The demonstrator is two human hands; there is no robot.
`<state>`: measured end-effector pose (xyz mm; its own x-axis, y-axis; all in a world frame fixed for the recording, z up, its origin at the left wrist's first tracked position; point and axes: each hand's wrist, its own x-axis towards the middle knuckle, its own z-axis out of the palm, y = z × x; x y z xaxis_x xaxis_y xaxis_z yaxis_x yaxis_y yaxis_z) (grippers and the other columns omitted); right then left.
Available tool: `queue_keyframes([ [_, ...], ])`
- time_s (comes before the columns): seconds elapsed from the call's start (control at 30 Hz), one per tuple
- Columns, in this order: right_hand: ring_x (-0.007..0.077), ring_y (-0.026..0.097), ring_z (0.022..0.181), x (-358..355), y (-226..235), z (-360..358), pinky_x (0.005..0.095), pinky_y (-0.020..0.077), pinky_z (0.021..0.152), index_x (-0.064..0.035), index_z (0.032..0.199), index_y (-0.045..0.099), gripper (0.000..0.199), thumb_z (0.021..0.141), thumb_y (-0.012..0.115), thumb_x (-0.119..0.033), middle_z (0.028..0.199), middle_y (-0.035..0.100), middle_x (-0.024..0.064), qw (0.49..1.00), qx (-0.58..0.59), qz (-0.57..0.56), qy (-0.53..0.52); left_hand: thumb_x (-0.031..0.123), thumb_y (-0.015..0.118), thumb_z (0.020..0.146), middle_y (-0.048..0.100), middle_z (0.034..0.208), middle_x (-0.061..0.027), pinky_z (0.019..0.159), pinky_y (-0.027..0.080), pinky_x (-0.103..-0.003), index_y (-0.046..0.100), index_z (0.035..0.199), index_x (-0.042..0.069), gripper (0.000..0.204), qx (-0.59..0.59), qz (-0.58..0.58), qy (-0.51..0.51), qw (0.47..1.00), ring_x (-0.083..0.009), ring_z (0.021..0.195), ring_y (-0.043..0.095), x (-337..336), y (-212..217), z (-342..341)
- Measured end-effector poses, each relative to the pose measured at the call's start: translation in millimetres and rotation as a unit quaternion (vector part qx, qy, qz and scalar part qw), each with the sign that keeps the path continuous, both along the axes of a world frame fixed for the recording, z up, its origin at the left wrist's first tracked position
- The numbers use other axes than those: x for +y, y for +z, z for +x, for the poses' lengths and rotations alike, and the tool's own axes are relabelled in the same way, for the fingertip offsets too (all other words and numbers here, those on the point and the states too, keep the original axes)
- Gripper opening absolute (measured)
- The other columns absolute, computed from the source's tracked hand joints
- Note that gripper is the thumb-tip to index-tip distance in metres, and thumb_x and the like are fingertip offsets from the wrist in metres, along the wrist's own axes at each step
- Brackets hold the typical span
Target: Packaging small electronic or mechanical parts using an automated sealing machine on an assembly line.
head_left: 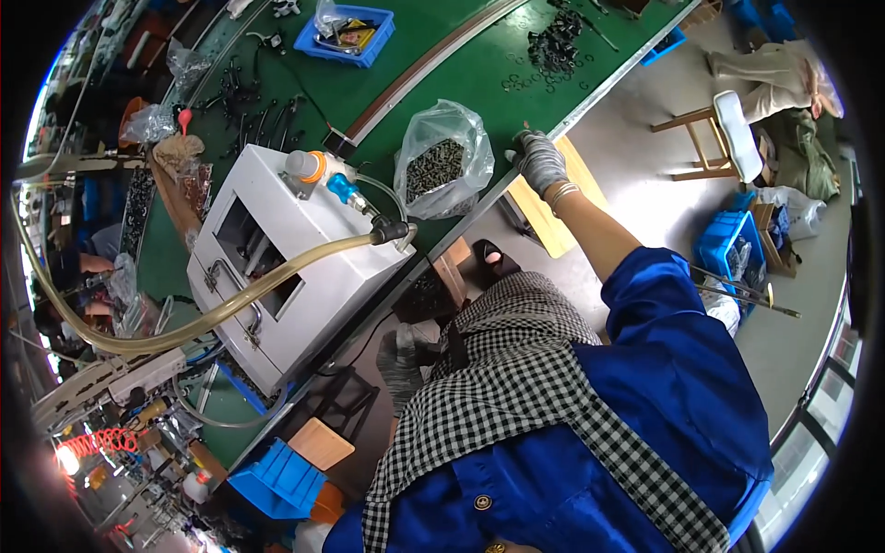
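My right hand, in a grey glove, reaches to the front edge of the green workbench. Its thumb and a forefinger stand apart over the bench edge; I make out nothing held. Nearest to it is a clear plastic bag, its mouth spread, full of small dark metal parts. Down beside my checkered apron hangs my left hand, gloved in grey too. Its fingers are partly hidden, so whether they hold anything does not show.
A white box-shaped machine with a thick yellowish hose stands left of the bag. Black rings and clips lie scattered farther up. Also about are a blue tray, a wooden stool and blue crates.
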<state>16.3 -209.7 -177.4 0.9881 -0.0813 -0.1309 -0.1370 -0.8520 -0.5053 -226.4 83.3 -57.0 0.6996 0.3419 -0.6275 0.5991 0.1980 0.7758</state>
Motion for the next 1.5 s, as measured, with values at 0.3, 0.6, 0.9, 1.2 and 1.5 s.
queue_keyframes([
  [0.3, 0.0328, 0.062, 0.088, -13.0, -42.9, 19.5, 0.0422, 0.0508, 0.078, -0.0066, 0.097, 0.059, 0.023, 0.080, 0.067, -0.019, 0.102, 0.062, 0.0178, 1.000, -0.002, 0.014, -0.012, 0.041, 0.067, 0.085, 0.061, 0.062, -0.0076, 0.048, 0.047, -0.032, 0.058, 0.080, 0.003, 0.039, -0.011, 0.032, 0.040, 0.999, -0.0185, 0.051, 0.058, -8.5, -5.4, -1.2],
  [0.6, 0.0146, 0.060, 0.083, 78.0, 140.4, 3.6, 0.0274, 0.0483, 0.071, -0.0042, 0.100, 0.062, 0.014, 0.086, 0.063, -0.002, 0.093, 0.063, 0.0052, 0.889, -0.239, 0.366, 0.139, 0.043, 0.060, 0.090, 0.063, 0.074, -0.0080, 0.055, 0.050, -0.030, 0.055, 0.098, 0.002, 0.042, -0.064, 0.059, 0.017, 0.996, -0.0159, 0.061, 0.061, 0.8, -24.4, -2.0],
  [0.9, 0.0254, 0.060, 0.078, 107.0, 193.9, -92.1, 0.0333, 0.0492, 0.065, -0.0059, 0.092, 0.063, 0.027, 0.070, 0.077, -0.012, 0.090, 0.061, 0.0100, 0.856, -0.146, 0.296, 0.399, 0.033, 0.048, 0.097, 0.064, 0.091, -0.0103, 0.071, 0.052, -0.031, 0.055, 0.112, 0.003, 0.034, -0.114, -0.165, 0.042, 0.979, -0.0180, 0.080, 0.063, 27.6, 52.9, 5.5],
  [1.2, 0.0234, 0.058, 0.095, 185.1, 231.8, -107.1, 0.0375, 0.0484, 0.079, -0.0139, 0.114, 0.062, 0.040, 0.077, 0.067, -0.027, 0.112, 0.059, 0.0062, 0.767, -0.208, 0.113, 0.597, 0.032, 0.050, 0.096, 0.062, 0.105, -0.0113, 0.088, 0.048, -0.029, 0.054, 0.119, -0.001, 0.041, -0.162, -0.051, -0.004, 0.985, -0.0181, 0.099, 0.060, 56.4, 97.8, 18.3],
  [1.5, 0.0241, 0.060, 0.091, 233.4, 266.1, -116.4, 0.0371, 0.0476, 0.078, -0.0112, 0.111, 0.063, 0.046, 0.070, 0.069, -0.032, 0.101, 0.063, 0.0067, 0.767, -0.257, 0.066, 0.584, 0.030, 0.044, 0.100, 0.063, 0.102, -0.0076, 0.080, 0.052, -0.029, 0.056, 0.117, 0.001, 0.036, -0.255, -0.009, 0.027, 0.967, -0.0143, 0.092, 0.061, 79.5, 126.3, 10.6],
])
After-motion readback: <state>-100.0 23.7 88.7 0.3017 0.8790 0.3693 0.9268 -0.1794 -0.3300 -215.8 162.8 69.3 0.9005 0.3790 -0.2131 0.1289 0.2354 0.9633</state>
